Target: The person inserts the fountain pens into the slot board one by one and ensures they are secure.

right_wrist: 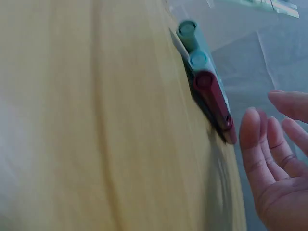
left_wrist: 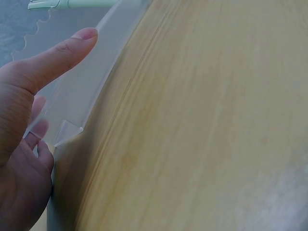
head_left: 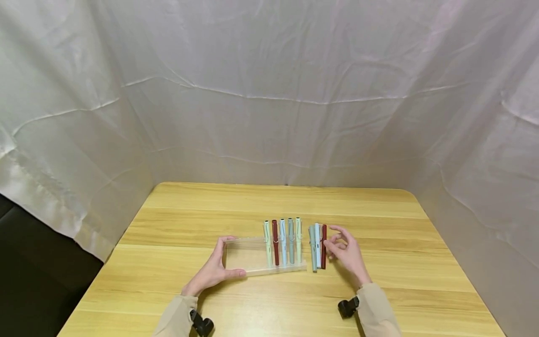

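A clear plastic pen rack sits on the table, its left end gripped by my left hand. The thumb lies along the rack's front edge and the fingers are at its back. On the rack's right half lie a pale green pen, a dark red pen, a light blue pen, a grey-green pen and another pale green pen. Right of the rack are a second grey-green pen, light blue pen and dark red pen, side by side. My right hand, fingers loosely bent and holding nothing, is beside that red pen.
The wooden table has pale fabric curtains behind it and at both sides. Something black stands beyond the table's left edge. A small black device is on the right wrist, another on the left.
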The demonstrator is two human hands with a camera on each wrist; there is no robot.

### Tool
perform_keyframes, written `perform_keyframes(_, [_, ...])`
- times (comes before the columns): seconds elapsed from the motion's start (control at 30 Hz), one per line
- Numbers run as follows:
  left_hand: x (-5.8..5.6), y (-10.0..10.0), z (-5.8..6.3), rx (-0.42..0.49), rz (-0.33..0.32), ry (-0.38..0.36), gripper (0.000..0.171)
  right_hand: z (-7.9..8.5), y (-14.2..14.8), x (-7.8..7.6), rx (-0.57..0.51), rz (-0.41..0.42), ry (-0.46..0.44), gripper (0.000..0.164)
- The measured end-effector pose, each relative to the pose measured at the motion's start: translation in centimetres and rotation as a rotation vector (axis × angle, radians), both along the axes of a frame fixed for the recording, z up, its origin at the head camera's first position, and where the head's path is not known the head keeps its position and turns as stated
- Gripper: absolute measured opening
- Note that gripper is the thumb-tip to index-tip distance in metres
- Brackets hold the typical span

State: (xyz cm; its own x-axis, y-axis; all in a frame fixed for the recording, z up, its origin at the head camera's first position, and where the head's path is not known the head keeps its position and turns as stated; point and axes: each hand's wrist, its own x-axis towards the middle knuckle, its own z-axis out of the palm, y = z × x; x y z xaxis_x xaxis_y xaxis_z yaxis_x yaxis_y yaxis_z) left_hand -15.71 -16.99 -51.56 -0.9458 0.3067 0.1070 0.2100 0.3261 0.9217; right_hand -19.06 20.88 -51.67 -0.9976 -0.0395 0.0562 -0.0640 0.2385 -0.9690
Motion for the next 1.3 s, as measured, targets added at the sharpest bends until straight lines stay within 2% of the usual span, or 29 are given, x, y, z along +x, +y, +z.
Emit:
perform_keyframes(0.2, [-0.7, -0.3, -1.9, 0.007, 0.012, 0.024, 0.093, -0.9, 1.1, -1.0, -0.002, 0.048, -0.07, 0.058])
perform_keyframes(0.43, [-0.7, -0.4, -1.6, -0.004, 0.011, 0.018, 0.093, -1.2, 1.6, -1.8, 0.043, 0.076, -0.093, 0.06])
perform_keyframes(0.53, [-1.1, -0.6, -2.5, -0.022, 0.017, 0.021, 0.093, -1.2, 1.6, -2.0, 0.054, 0.092, -0.088, 0.061])
perform_keyframes(0.63, [-1.1, -0.6, -2.6, -0.025, 0.021, 0.02, 0.094, -1.3, 1.5, -2.2, 0.066, 0.09, -0.098, 0.061])
perform_keyframes(0.73, [-0.9, -0.5, -2.3, -0.021, 0.018, 0.024, 0.093, -1.4, 1.4, -2.3, 0.09, 0.09, -0.124, 0.062])
perform_keyframes(0.87, [-0.3, -0.3, -1.1, 0.003, 0.01, 0.023, 0.093, -1.4, 1.3, -2.4, 0.115, 0.08, -0.17, 0.064])
perform_keyframes(1.03, [0.2, 0.0, 0.2, 0.005, -0.005, 0.013, 0.093, -1.1, 1.1, -2.6, 0.162, 0.083, -0.179, 0.064])
perform_keyframes(1.3, [0.2, 0.1, 0.3, 0.001, -0.01, 0.008, 0.092, -0.9, 1.0, -2.7, 0.186, 0.084, -0.182, 0.067])
